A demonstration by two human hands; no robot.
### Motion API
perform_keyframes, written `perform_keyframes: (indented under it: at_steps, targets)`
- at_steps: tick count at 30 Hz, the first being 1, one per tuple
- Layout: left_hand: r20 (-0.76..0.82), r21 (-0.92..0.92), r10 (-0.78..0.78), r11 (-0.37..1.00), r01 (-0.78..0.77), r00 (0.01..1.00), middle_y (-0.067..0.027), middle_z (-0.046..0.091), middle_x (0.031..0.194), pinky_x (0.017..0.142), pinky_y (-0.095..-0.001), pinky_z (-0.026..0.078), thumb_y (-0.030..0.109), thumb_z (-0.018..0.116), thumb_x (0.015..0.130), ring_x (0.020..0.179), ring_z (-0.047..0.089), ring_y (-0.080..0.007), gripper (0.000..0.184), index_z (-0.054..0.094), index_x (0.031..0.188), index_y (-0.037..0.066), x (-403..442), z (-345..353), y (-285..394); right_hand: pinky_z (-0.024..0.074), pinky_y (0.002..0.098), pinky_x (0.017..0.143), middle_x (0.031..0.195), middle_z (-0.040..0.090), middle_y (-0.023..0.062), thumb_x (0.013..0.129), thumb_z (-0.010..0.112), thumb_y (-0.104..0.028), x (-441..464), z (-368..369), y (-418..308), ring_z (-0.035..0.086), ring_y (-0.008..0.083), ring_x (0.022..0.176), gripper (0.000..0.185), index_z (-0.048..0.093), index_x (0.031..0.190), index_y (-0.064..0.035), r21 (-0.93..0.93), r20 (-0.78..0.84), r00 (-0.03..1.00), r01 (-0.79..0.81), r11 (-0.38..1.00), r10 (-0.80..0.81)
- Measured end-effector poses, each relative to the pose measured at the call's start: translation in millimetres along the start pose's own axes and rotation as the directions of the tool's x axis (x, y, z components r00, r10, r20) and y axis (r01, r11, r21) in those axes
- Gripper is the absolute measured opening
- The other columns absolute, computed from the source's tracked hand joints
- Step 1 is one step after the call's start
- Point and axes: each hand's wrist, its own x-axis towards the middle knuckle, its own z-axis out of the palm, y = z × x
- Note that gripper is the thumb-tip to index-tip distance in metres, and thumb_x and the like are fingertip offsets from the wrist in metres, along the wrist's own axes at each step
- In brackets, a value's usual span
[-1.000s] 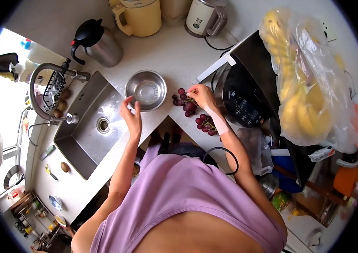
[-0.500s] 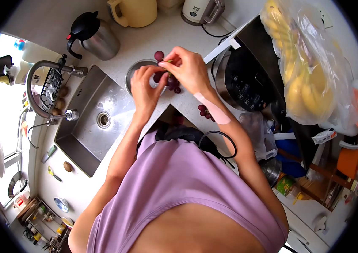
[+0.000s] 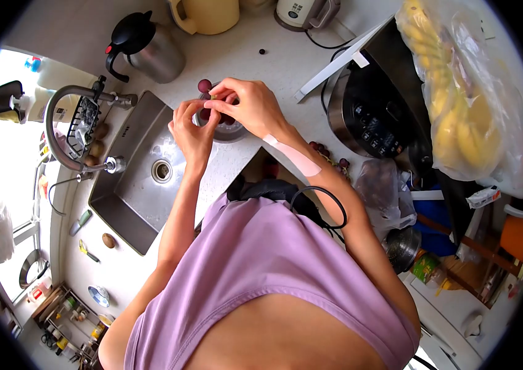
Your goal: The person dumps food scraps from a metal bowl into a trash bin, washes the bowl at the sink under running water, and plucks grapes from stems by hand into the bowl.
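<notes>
A: Which surfaces are metal?

B: The sink [image 3: 135, 200], smooth steel with a satin sheen; the bowl [image 3: 230, 134], of polished metal; and the gooseneck tap [image 3: 47, 126], softly reflective. The vacuum jug [image 3: 161, 58] pairs a brushed-metal body with a black plastic lid [image 3: 132, 31].

A: And the remaining finishes?

B: The rice cooker [image 3: 369, 129] has a glossy black top. The bag [image 3: 482, 80] is clear plastic film, crinkled and shiny. The top [image 3: 274, 253] is matt mauve cloth with a stitched hem. The table [image 3: 230, 58] appears smooth, the grapes [image 3: 204, 86] smooth-skinned.
</notes>
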Motion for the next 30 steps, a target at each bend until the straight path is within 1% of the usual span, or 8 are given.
perform_keyframes:
  at_steps: [3, 5, 7, 14, 16, 19, 23, 30]
  targets:
    - [0.032, -0.005, -0.018, 1.0, 0.018, 0.999, 0.0007, 0.064, 0.09, 0.08, -0.0321, 0.034, 0.021, 0.074, 0.071, 0.089, 0.056, -0.0188, 0.017, 0.067, 0.08, 0.008, 3.1, -4.7, -4.7, 0.0503, 0.0324, 0.059, 0.069, 0.067, 0.0075, 0.087, 0.063, -0.03, -9.8, -11.9, 45.9, 0.066, 0.024, 0.064, 0.028, 0.059, 0.103, -0.0072, 0.069, -0.213, 0.956, -0.191, 0.979, 0.202]
    - [0.015, -0.024, -0.014, 1.0, 0.014, 1.0, 0.0003, 0.063, 0.088, 0.08, -0.0316, 0.034, 0.021, 0.074, 0.072, 0.087, 0.055, -0.0182, 0.016, 0.067, 0.078, 0.008, 5.7, -6.8, -7.1, 0.0508, 0.0377, 0.066, 0.087, 0.066, 0.0141, 0.09, 0.058, -0.031, -25.6, -21.3, 94.0, 0.065, 0.0305, 0.077, 0.036, 0.05, 0.117, -0.0094, -0.405, -0.263, 0.902, -0.426, 0.809, 0.343]
    - [0.043, -0.067, -0.044, 0.997, 0.047, 0.998, 0.0002, 0.063, 0.087, 0.08, -0.0318, 0.034, 0.02, 0.074, 0.072, 0.085, 0.054, -0.0178, 0.016, 0.066, 0.078, 0.008, 7.1, -9.9, -10.5, 0.0507, 0.0396, 0.072, 0.103, 0.057, 0.0199, 0.087, 0.061, -0.028, -53.4, -9.0, 148.3, 0.06, 0.0341, 0.092, 0.039, 0.047, 0.118, -0.0092, -0.66, -0.153, 0.911, -0.383, 0.647, 0.382]
    - [0.04, -0.064, -0.035, 0.997, 0.037, 0.999, -0.0013, 0.063, 0.087, 0.083, -0.0341, 0.035, 0.018, 0.076, 0.07, 0.087, 0.054, -0.0203, 0.016, 0.066, 0.078, 0.008, 13.4, -21.8, -12.8, 0.0495, 0.0401, 0.074, 0.098, 0.052, 0.0173, 0.078, 0.065, -0.007, -61.7, 16.2, 210.7, 0.058, 0.0334, 0.09, 0.032, 0.052, 0.107, -0.0049, -0.578, -0.084, 0.931, -0.336, 0.744, 0.355]
    - [0.03, -0.056, -0.028, 0.998, 0.03, 0.999, -0.0019, 0.063, 0.087, 0.082, -0.0342, 0.036, 0.017, 0.076, 0.07, 0.087, 0.054, -0.0209, 0.016, 0.066, 0.078, 0.008, 17.0, -23.4, -11.1, 0.0496, 0.0379, 0.07, 0.093, 0.053, 0.0168, 0.077, 0.062, -0.001, -54.3, 8.5, 187.1, 0.06, 0.0299, 0.083, 0.023, 0.055, 0.1, -0.0035, -0.14, -0.19, 0.877, -0.469, 0.872, 0.441]
    - [0.019, -0.039, -0.024, 0.999, 0.024, 1.0, -0.0048, 0.062, 0.086, 0.08, -0.0327, 0.039, 0.011, 0.074, 0.07, 0.084, 0.055, -0.0204, 0.014, 0.064, 0.078, 0.003, 21.7, -23.2, -8.3, 0.0504, 0.035, 0.067, 0.095, 0.055, 0.0143, 0.078, 0.062, -0.001, -29.1, 11.7, 113.9, 0.061, 0.0278, 0.079, 0.02, 0.057, 0.097, -0.0054, -0.2, -0.278, 0.949, -0.207, 0.958, 0.147]
    - [0.05, -0.061, -0.037, 0.997, 0.04, 0.998, -0.0044, 0.061, 0.084, 0.078, -0.0334, 0.039, 0.01, 0.073, 0.069, 0.081, 0.054, -0.0203, 0.014, 0.063, 0.077, 0.003, 26.7, -17.2, -6.7, 0.0518, 0.0385, 0.071, 0.098, 0.057, 0.0104, 0.078, 0.065, -0.012, -10.2, 35.3, 90.7, 0.062, 0.0288, 0.085, 0.021, 0.059, 0.098, -0.0089, -0.492, 0.069, 0.997, 0.011, 0.87, 0.026]
    - [0.084, -0.053, -0.055, 0.997, 0.06, 0.995, -0.0052, 0.06, 0.082, 0.078, -0.0332, 0.038, 0.008, 0.073, 0.067, 0.081, 0.053, -0.0206, 0.013, 0.063, 0.075, 0.005, 31.5, -15.5, -7.5, 0.0505, 0.0396, 0.071, 0.097, 0.06, 0.0143, 0.081, 0.06, -0.011, 140.4, -0.2, 190.7, 0.062, 0.0305, 0.084, 0.018, 0.058, 0.099, -0.0072, -0.32, -0.267, 0.956, -0.207, 0.924, 0.122]
